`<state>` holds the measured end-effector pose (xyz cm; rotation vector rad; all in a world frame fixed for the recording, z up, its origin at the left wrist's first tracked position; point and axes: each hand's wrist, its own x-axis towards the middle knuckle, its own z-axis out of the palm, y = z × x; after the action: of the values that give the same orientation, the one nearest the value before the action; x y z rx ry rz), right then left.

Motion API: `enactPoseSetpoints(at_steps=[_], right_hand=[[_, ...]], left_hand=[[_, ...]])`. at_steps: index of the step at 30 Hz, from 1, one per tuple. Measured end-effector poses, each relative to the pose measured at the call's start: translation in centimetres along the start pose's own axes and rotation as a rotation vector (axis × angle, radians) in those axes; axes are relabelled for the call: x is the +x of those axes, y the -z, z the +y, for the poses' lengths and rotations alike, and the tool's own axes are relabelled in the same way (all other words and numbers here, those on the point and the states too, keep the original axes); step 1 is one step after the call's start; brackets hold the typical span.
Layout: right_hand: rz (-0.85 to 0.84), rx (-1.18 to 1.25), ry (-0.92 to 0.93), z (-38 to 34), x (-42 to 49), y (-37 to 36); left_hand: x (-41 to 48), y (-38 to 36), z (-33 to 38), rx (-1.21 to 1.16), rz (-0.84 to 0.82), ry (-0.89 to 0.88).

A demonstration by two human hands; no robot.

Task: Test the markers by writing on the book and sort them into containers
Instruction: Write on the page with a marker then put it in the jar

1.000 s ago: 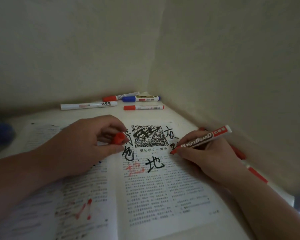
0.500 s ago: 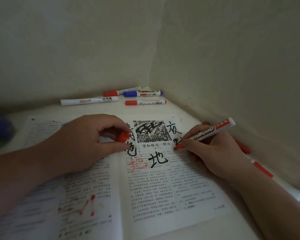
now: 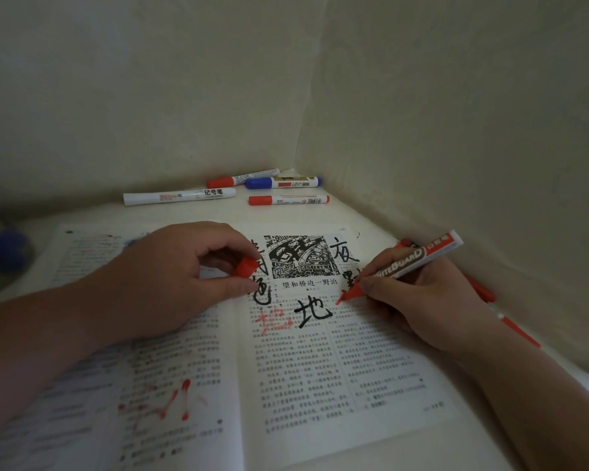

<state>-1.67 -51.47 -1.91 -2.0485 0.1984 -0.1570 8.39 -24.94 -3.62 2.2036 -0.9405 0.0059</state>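
The red marker [image 3: 409, 262], pinched between thumb and fingers of the right hand [image 3: 425, 300], has dipped slightly. Its tip now sits beside the black character on the book's [image 3: 320, 368] right page, perhaps touching. No fresh stroke shows, so its test is only starting. The left hand [image 3: 170, 277] still pinches the cap [image 3: 246, 266].
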Motion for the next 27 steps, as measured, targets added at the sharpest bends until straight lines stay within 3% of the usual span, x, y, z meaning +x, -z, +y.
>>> enactPoseSetpoints(at_steps=[12,22,27], right_hand=[[0.021,0.074,-0.013,-0.32,-0.15,0.13],[0.049,-0.078,0.005,-0.04,-0.01,0.05],[0.041,0.032,-0.038,-0.13,0.02,0.33]], left_hand=[[0.07,0.05,-0.09,-0.003,-0.005,-0.038],[-0.03,0.05,0.06,-0.010,-0.001,-0.030],[-0.08,-0.31,-0.18,-0.096,0.022,0.015]])
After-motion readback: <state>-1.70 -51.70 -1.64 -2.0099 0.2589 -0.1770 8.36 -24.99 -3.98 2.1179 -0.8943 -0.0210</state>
